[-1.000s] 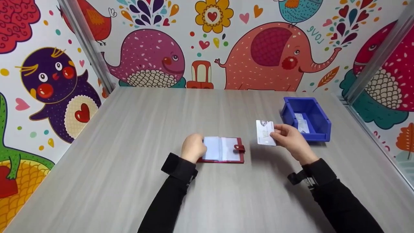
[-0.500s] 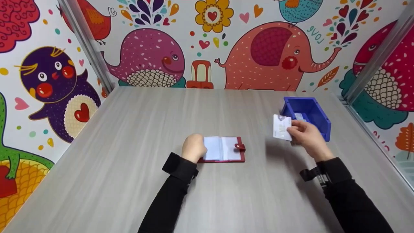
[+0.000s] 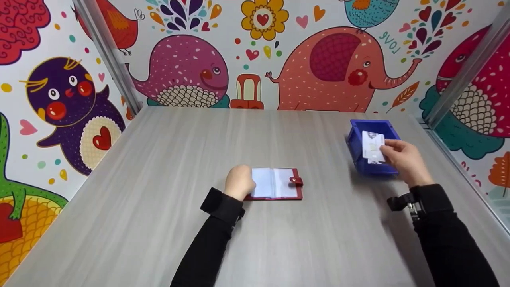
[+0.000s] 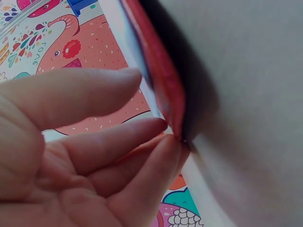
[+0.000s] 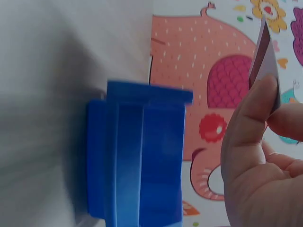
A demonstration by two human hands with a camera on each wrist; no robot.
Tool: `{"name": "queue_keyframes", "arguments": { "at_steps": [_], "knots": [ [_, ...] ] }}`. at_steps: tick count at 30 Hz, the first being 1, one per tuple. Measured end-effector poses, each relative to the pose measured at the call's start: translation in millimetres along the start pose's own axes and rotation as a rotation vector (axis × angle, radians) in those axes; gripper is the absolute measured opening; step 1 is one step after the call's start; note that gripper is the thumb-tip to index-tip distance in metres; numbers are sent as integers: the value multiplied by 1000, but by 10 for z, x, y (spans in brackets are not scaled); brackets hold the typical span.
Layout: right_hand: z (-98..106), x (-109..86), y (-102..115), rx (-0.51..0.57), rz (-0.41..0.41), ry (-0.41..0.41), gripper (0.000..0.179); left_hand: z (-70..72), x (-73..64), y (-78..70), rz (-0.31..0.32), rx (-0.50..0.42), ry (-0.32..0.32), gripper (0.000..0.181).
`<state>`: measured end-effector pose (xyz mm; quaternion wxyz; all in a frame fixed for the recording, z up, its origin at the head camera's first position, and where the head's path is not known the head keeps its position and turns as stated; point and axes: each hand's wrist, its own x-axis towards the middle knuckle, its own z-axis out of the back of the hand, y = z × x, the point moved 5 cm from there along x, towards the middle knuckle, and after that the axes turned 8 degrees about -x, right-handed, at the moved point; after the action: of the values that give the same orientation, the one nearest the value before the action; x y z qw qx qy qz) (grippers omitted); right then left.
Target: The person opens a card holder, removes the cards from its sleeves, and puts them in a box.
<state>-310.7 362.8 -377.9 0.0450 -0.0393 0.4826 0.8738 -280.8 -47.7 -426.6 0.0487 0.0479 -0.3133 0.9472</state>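
An open red card holder (image 3: 284, 184) with clear sleeves and a snap tab lies flat mid-table. My left hand (image 3: 239, 181) holds its left edge, thumb over the sleeves; in the left wrist view the fingers (image 4: 113, 146) meet the red cover's edge (image 4: 163, 80). My right hand (image 3: 407, 160) pinches a white printed card (image 3: 373, 144) by its right side, above the front of a blue plastic bin (image 3: 360, 166). In the right wrist view the card (image 5: 266, 61) stands clear of the bin (image 5: 128, 156). Hand and card hide much of the bin's inside.
The bin stands at the right rear of the pale wooden table (image 3: 159, 223). Cartoon-printed panels (image 3: 255, 56) wall the table at the back and both sides, with metal posts (image 3: 107, 56) at the corners.
My right hand has carried the card right and away from me, from beside the card holder to over the blue bin. The left hand and card holder have stayed put.
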Motion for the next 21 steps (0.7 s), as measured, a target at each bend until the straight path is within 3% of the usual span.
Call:
{"name": "queue_keyframes", "arguments": {
  "at_steps": [8,21],
  "knots": [
    [174,98,-58,-7,-24,-52,59,-3,0,-7,-37,39,-20,5],
    [324,228,-172,-40,-72,-115,54,-19,9,-8,-22,24,-12,7]
  ]
}}
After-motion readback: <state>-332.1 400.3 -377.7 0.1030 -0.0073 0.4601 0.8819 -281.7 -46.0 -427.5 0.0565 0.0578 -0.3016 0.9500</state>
